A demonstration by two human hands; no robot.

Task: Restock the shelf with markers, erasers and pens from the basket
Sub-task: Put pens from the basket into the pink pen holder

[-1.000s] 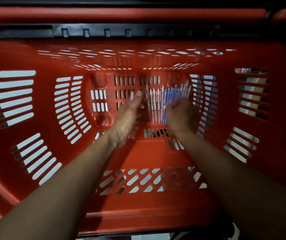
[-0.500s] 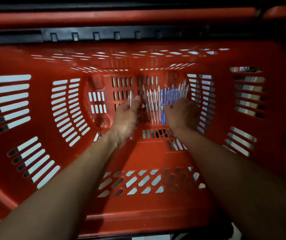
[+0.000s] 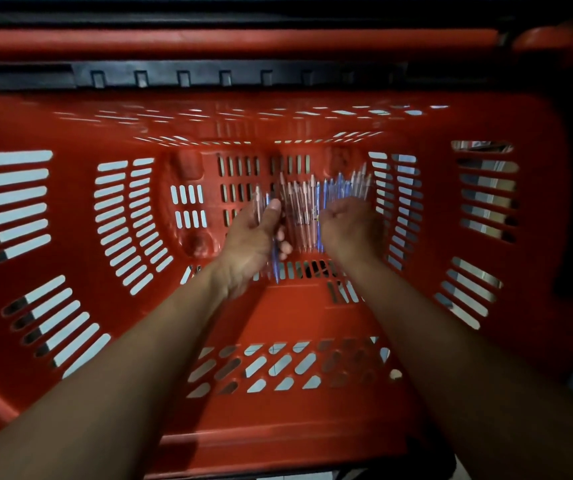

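— What have we got, biggest first?
— We're both reaching into the red basket (image 3: 70, 341), down to its slotted floor. A row of pens (image 3: 307, 216) lies there between our hands.
— And our grips?
— Our left hand (image 3: 250, 244) curls round a few pens, thumb on top. Our right hand (image 3: 352, 226) cups the row's right end, fingers curled over it.

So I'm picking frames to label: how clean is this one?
Head view: dim light, strong wide-angle bending of the basket walls; motion blur smears the pens and left hand; right hand a little sharper.
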